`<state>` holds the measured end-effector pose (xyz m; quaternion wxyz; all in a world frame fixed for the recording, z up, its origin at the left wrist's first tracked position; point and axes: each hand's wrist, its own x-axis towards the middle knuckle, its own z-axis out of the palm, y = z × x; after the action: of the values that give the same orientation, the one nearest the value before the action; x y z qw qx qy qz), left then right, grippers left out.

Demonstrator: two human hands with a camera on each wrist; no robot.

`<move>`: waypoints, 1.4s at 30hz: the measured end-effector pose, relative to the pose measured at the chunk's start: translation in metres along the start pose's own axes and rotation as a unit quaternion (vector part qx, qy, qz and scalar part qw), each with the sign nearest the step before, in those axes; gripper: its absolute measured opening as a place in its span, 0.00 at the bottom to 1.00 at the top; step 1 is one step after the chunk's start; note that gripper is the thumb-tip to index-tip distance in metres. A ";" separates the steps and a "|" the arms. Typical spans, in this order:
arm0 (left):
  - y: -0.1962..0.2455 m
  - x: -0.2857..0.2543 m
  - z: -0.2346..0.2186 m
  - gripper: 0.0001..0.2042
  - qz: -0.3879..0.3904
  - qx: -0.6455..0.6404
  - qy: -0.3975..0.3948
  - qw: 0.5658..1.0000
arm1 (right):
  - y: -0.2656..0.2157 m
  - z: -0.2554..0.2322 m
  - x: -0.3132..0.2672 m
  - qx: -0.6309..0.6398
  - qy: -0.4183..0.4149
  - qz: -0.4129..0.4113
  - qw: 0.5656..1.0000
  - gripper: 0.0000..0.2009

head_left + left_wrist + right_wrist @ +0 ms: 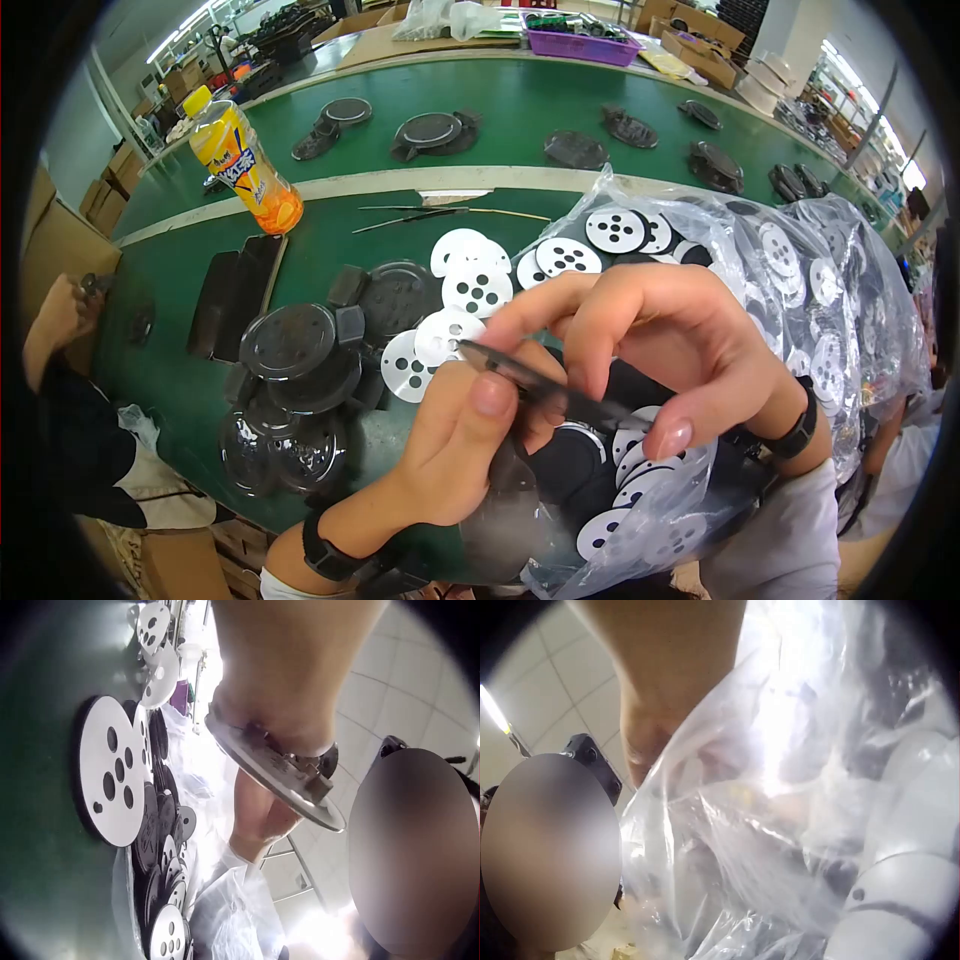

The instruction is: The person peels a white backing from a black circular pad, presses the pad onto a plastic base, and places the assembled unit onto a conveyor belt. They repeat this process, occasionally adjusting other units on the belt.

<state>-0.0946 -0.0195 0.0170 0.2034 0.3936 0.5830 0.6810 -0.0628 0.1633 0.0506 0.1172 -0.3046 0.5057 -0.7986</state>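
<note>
A dark, thin round plastic part (pixel 530 378) is held tilted, nearly edge-on, between both hands in the head view. My left hand (pixel 450 440) pinches its near side, thumb on top. Over it my right hand (pixel 670 330) curls, with fingers along the upper face and thumb by the right edge. In the left wrist view the part (pixel 277 780) shows a pale rim and small raised pieces near the fingers. White discs with several holes (pixel 477 287) lie just beyond the left hand. Clear plastic hides most of the right hand in the right wrist view.
A clear bag (pixel 740 230) of white and black discs spreads over the right side. Dark round lids (pixel 290 340) are piled at left, beside a black phone-like case (pixel 235 295) and a drink bottle (pixel 245 165). More dark parts (pixel 435 130) sit on the green belt behind.
</note>
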 end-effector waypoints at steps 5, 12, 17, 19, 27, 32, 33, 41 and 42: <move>-0.006 -0.003 0.005 0.28 -0.016 -0.064 0.022 0.998 | -0.003 0.007 0.003 -0.172 -0.054 0.016 0.984 0.16; 0.000 0.002 -0.001 0.25 -0.101 -0.448 0.070 0.886 | -0.004 0.010 -0.001 -0.152 0.120 -0.059 0.979 0.21; 0.030 0.011 -0.003 0.19 -0.166 -0.570 0.186 0.783 | -0.006 0.002 0.000 -0.369 -0.010 -0.142 0.918 0.21; 0.032 0.013 -0.004 0.18 -0.225 -0.554 0.325 0.733 | -0.011 0.003 -0.002 -0.422 -0.020 -0.095 0.901 0.20; 0.004 0.009 -0.021 0.12 -0.085 0.070 0.096 0.989 | -0.017 0.006 -0.006 -0.351 0.209 -0.060 0.911 0.29; 0.003 0.006 -0.004 0.14 -0.143 0.052 0.030 0.988 | -0.039 0.005 -0.004 -0.352 0.266 -0.120 0.889 0.31; 0.006 0.004 -0.002 0.14 -0.127 0.080 0.024 0.988 | -0.043 0.005 -0.004 -0.343 0.272 -0.132 0.889 0.31; 0.053 0.006 -0.014 0.23 -0.290 0.358 -0.048 0.886 | -0.043 -0.002 -0.008 -0.263 0.229 -0.117 0.930 0.29; 0.050 0.003 -0.020 0.21 -0.251 0.323 -0.043 0.912 | -0.043 -0.003 -0.008 -0.250 0.230 -0.105 0.935 0.29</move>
<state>-0.1031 -0.0419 0.0652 0.2547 0.3075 0.8413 0.3644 -0.0532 0.1893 0.0843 -0.1671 -0.1831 0.6668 -0.7028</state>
